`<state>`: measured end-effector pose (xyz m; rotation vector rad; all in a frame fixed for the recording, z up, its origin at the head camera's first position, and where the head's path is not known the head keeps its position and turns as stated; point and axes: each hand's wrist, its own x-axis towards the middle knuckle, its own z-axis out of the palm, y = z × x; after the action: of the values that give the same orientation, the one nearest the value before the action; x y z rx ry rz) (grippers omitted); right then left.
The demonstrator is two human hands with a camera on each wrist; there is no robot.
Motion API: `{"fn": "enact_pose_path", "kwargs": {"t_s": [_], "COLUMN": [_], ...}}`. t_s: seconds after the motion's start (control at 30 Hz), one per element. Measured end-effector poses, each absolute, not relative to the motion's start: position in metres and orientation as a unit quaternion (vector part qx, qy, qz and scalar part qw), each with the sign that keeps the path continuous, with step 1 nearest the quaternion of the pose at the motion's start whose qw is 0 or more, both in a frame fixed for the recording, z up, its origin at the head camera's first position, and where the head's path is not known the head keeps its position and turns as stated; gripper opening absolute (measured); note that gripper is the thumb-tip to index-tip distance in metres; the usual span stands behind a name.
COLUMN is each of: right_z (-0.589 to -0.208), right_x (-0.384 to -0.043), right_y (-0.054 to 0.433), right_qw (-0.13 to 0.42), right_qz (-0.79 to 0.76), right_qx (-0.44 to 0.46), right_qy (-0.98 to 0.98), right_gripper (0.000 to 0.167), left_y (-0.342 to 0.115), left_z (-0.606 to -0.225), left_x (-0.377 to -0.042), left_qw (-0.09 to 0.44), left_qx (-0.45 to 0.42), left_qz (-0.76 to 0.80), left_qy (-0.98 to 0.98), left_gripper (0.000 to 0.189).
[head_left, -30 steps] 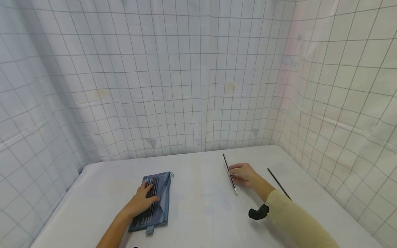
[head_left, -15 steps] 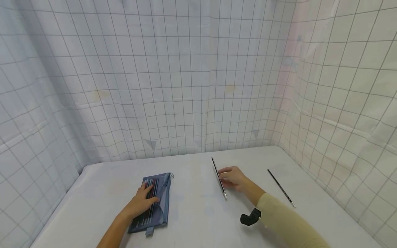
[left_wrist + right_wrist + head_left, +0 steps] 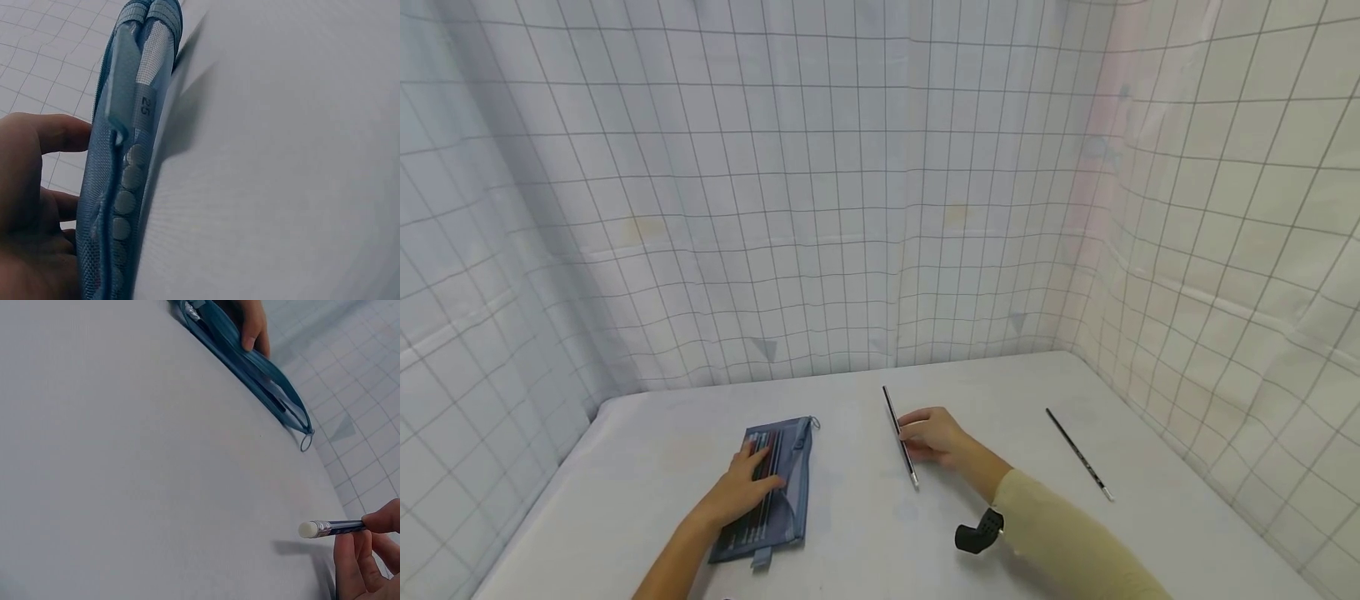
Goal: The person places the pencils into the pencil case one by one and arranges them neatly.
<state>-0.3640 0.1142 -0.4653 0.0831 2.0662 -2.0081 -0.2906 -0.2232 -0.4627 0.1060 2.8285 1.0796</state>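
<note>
A blue mesh pencil case (image 3: 795, 483) lies flat at the left of the table, with several pencils (image 3: 769, 483) showing through its mesh. My left hand (image 3: 741, 492) rests on it with fingers spread. Seen from the right wrist, the zip opening (image 3: 269, 394) of the case gapes along its side. My right hand (image 3: 931, 435) pinches a dark pencil (image 3: 891, 412) between thumb and fingers, just over the middle of the table. Its white eraser (image 3: 307, 529) points toward the case in the right wrist view.
A second dark pencil (image 3: 1078, 454) with a white end lies on the right of the white table (image 3: 850, 567). Gridded white curtains (image 3: 865, 208) enclose the back and both sides. A black device (image 3: 980, 532) sits at my right sleeve (image 3: 1067, 542).
My right hand has carried the pencil leftward, away from the second pencil, which now shows in full. My left hand and the pencil case have stayed put.
</note>
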Motion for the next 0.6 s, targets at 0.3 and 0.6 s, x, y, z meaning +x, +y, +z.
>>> {"fn": "enact_pose_path", "kwargs": {"t_s": [0.3,0.6], "right_z": [-0.46,-0.451], "right_x": [-0.36,-0.352], "right_y": [0.09,0.059], "right_qw": [0.145,0.149], "right_qz": [-0.684,-0.673], "right_qx": [0.011,0.011], "right_qy": [0.715,0.724], "right_gripper": [0.027,0.024], "left_y": [-0.223,-0.222], "left_z": [-0.464,-0.462], "left_x": [-0.289,-0.29], "left_qw": [0.056,0.063], "left_qx": [0.034,0.028], "left_qz": [0.358,0.364], "left_qy": [0.932,0.929], "left_gripper": [0.086,0.087]}}
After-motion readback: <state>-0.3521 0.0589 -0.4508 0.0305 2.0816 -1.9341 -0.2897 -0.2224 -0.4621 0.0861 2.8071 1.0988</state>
